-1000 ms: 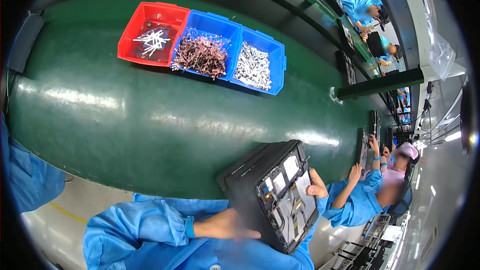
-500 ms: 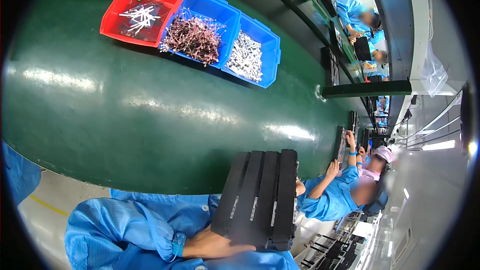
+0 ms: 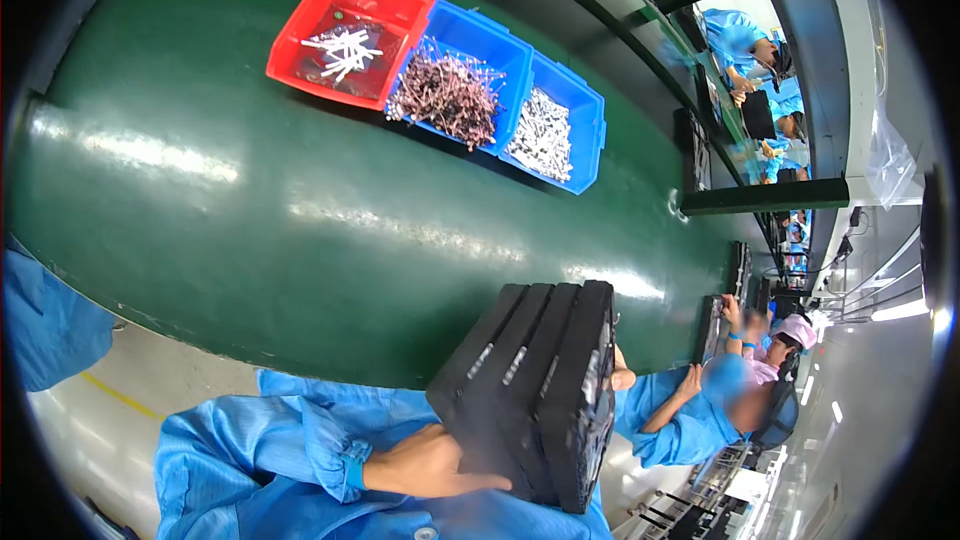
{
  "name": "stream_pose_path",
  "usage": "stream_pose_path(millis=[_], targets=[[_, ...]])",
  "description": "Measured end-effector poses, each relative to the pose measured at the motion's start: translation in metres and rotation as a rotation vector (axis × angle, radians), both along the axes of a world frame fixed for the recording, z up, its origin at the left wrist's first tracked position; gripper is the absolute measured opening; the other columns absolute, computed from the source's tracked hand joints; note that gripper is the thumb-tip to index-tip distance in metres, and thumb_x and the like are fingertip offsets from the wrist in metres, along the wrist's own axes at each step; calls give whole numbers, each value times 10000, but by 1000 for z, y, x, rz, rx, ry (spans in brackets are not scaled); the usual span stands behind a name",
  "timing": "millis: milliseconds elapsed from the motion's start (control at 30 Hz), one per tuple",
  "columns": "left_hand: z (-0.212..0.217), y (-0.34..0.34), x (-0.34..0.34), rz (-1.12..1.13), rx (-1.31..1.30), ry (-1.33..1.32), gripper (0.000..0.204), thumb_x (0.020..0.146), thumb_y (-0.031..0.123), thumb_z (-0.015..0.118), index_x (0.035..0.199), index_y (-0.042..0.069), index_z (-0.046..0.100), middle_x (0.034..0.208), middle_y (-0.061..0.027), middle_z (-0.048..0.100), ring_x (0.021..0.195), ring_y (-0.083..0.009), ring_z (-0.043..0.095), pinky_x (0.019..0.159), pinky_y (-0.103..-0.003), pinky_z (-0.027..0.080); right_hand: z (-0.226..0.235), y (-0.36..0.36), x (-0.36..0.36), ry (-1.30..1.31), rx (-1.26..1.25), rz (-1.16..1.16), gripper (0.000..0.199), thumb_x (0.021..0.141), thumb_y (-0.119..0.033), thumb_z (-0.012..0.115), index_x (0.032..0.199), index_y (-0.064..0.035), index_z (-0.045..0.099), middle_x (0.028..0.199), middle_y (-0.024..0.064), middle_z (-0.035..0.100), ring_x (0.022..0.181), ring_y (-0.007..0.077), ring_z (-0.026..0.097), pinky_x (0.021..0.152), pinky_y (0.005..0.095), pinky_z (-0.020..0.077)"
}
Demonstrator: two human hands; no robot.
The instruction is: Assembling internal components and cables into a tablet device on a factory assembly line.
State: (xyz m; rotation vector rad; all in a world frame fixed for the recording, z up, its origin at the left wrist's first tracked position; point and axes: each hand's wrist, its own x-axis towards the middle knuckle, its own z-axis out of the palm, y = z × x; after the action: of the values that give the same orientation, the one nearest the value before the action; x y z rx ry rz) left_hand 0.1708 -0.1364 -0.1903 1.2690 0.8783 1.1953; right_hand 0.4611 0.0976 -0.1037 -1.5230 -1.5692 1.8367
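Observation:
A stack of several flat black rectangular panels point(image 3: 530, 380), with light strips along their edges, tilts in front of my body beyond the table's near edge. My left hand point(image 3: 425, 465) supports it from the lower left, its fingers stretched along the underside and partly hidden. At the stack's right side, only the fingertips of my right hand point(image 3: 622, 375) show, curled against the panels. The rest of that hand is behind the stack.
On the green table point(image 3: 300, 280) stand a red bin point(image 3: 300, 60) with white strips, a blue bin point(image 3: 480, 35) of pinkish-brown wired parts, and another blue bin point(image 3: 590, 155) of small white pieces. A co-worker point(image 3: 690, 410) sits at right; a dark shelf post point(image 3: 765, 197) rises behind.
The panel stack has turned and tilted in my hands, showing more of its right side. Bins and table appear shifted right and slightly down as the view moved. Both hands keep hold.

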Motion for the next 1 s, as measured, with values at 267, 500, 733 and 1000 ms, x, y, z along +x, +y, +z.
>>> stream_pose_path(millis=[267,500,733,1000], targets=[[-2,-19,-61,-91,-411,-246,456,970,51,738,1382,-7,550,1055,-116,762,843,-183,762,778,-311,603,-53,-14,-70,178,-62,-36,736,773,-467,722,1272,60,594,1228,191,642,1083,222,599,942,339,458],[28,-56,-133,562,-513,-244,809,1003,35,664,1641,9,168,901,-35,614,822,-94,620,717,-256,498,-28,-40,-212,220,-60,152,684,849,-363,637,1349,100,594,1261,159,684,1100,226,658,969,312,498],[17,-102,-256,988,-327,104,399,1082,148,547,1409,-78,577,1349,-93,638,1243,-145,562,1102,-315,426,-29,-99,-328,291,478,531,460,1039,-346,612,1319,20,610,1151,224,663,1054,337,588,983,395,457],[60,-115,-355,1286,-286,207,398,1059,200,599,1370,-47,612,1132,-87,743,1015,-157,683,917,-300,531,-54,-151,-415,401,119,434,855,975,-569,672,1485,82,452,1265,252,463,1032,256,567,880,322,543]])
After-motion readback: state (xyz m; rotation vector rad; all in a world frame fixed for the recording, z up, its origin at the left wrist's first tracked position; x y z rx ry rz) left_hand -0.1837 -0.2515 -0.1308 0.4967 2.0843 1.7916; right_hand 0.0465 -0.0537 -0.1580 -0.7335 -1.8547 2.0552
